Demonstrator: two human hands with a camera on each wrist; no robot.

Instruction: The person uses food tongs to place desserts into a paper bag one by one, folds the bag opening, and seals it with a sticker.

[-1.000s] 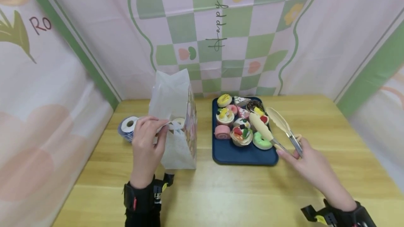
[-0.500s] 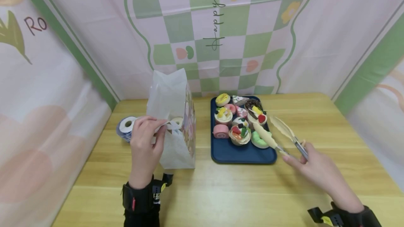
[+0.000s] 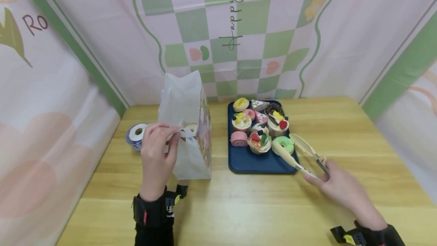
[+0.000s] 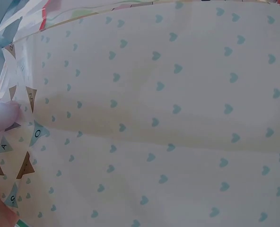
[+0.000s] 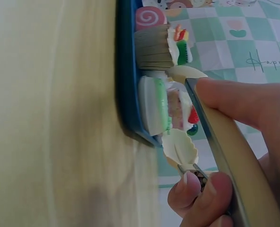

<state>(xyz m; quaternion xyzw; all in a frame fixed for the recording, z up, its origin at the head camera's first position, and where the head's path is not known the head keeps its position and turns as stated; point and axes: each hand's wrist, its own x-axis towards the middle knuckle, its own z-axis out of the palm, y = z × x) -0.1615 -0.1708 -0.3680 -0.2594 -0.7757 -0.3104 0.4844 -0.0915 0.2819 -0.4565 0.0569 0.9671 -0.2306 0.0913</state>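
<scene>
Tabletop [image 3: 252,204] is bearing a tray [image 3: 252,166], its green donut [image 3: 288,143] lying between parted tongs [image 3: 285,154] the right hand [image 3: 343,185] is gripping, off-centre closing possibly causing slippage, while the left hand [image 3: 157,156] is pinching a paper bag [image 3: 191,160].

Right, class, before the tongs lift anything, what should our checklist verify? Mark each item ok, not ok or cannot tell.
1. Left hand pinches the paper bag at its edge: ok.
2. Paper bag stands upright, mouth open: ok.
3. Right hand holds the tongs: ok.
4. Green donut lies between the two tong heads, as the right wrist view shows it: ok.
5. Tongs squeezed shut on the donut: not ok, they are parted.
6. Tongs clear of the fruit-topped cupcake beside the donut: cannot tell; they look very close.
</scene>
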